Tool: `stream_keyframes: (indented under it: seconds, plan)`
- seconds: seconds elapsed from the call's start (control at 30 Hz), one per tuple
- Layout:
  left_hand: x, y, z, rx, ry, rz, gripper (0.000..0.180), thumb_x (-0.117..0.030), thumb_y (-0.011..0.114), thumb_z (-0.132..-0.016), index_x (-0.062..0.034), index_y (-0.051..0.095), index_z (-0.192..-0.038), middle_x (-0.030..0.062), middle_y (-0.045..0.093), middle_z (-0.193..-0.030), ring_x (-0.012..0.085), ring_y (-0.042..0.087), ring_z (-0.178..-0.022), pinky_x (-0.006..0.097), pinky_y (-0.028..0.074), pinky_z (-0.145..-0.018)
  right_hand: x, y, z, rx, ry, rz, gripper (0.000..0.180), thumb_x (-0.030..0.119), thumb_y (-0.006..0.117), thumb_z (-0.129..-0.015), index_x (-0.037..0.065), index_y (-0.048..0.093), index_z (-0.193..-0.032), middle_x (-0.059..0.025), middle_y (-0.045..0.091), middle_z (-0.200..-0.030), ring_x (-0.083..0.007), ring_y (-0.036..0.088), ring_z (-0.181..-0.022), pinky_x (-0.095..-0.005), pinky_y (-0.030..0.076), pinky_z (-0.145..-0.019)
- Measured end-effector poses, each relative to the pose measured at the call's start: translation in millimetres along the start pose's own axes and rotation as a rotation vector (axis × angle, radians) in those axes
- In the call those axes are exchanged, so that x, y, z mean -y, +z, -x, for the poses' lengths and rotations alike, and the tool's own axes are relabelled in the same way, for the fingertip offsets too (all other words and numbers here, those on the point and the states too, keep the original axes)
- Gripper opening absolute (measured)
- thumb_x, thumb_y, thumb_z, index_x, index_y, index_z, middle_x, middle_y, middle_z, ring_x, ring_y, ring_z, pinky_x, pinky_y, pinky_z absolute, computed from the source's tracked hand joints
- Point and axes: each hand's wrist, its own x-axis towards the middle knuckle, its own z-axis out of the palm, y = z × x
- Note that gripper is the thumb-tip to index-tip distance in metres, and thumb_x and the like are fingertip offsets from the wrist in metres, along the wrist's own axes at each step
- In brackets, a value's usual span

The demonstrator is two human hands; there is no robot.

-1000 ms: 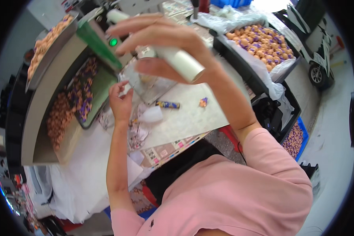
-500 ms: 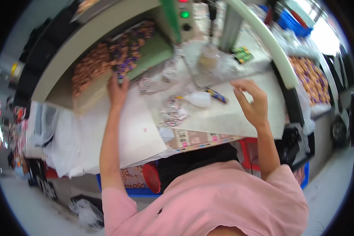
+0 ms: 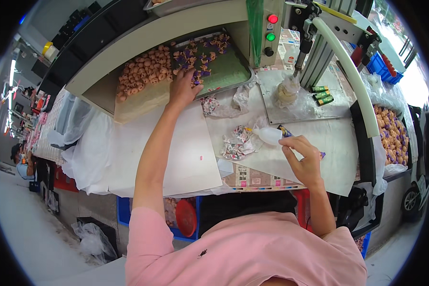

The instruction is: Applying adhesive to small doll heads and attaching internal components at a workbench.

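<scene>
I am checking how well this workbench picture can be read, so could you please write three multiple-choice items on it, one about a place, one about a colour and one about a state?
1. Where is the left hand?
A. at the green tray's front edge
B. on the white tube
C. in the lap

2. What colour is the upper round button on the machine panel?
A. blue
B. red
C. yellow

3. How does the small white bottle lie?
A. upright
B. on its side
C. inside the tray

Answers: 1 A, its fingers rest among the small pieces there; 2 B, red above a green one; 3 B, it lies flat by the right hand.
</scene>
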Motion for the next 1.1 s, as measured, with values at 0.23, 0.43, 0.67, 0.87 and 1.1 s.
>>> stream_keyframes:
  seconds: [0.23, 0.43, 0.67, 0.87, 1.1]
  plan:
    - [26, 13, -9, -0.435, -0.061, 0.556, 0.034, -0.016, 0.063, -0.089, -0.0021, 0.058, -0.118, 0.0148, 0.057, -0.105, 0.0175, 0.062, -0.084, 0.027, 0.05, -0.074, 3, -8, 6, 0.009, 0.021, -0.003, 0.014, -0.003, 0.064, -0.079, 0.0, 0.068, -0.092, -0.0104, 0.066, -0.082, -0.0199, 0.062, -0.073, -0.0291, 0.048, -0.067]
    - [73, 3, -27, -0.412, 0.038, 0.036, 0.029, -0.02, 0.064, -0.081, -0.003, 0.063, -0.104, 0.0145, 0.057, -0.105, 0.034, 0.055, -0.099, 0.046, 0.046, -0.084, 12, -8, 10, 0.037, 0.113, -0.043, 0.014, -0.005, 0.063, -0.078, 0.0, 0.067, -0.09, -0.0136, 0.067, -0.086, -0.028, 0.063, -0.08, -0.034, 0.049, -0.072]
    - [128, -4, -51, -0.295, -0.21, 0.015, 0.035, -0.025, 0.065, -0.077, -0.0082, 0.063, -0.108, 0.0144, 0.052, -0.119, 0.0379, 0.044, -0.116, 0.05, 0.045, -0.083, 16, 4, -1, 0.053, 0.151, -0.055, 0.013, -0.004, 0.064, -0.079, 0.0, 0.068, -0.091, -0.0125, 0.067, -0.084, -0.0229, 0.063, -0.074, -0.0298, 0.049, -0.067]
    - [158, -5, -68, -0.282, -0.52, -0.444, 0.055, -0.042, 0.058, -0.082, -0.0127, 0.051, -0.128, 0.0144, 0.043, -0.136, 0.0375, 0.036, -0.128, 0.054, 0.03, -0.102, 9, 12, -21, 0.06, 0.193, -0.022, 0.013, -0.004, 0.064, -0.079, 0.0, 0.068, -0.09, -0.0118, 0.067, -0.083, -0.023, 0.063, -0.074, -0.0304, 0.049, -0.066]
    - [210, -21, -133, -0.035, -0.476, -0.335, 0.063, -0.056, 0.05, -0.084, -0.0153, 0.049, -0.133, 0.0156, 0.045, -0.139, 0.0332, 0.039, -0.13, 0.049, 0.032, -0.104, 17, 38, -57, 0.092, 0.16, 0.008, 0.014, -0.006, 0.064, -0.077, 0.0, 0.069, -0.088, -0.0093, 0.066, -0.079, -0.0197, 0.062, -0.072, -0.0284, 0.048, -0.066]
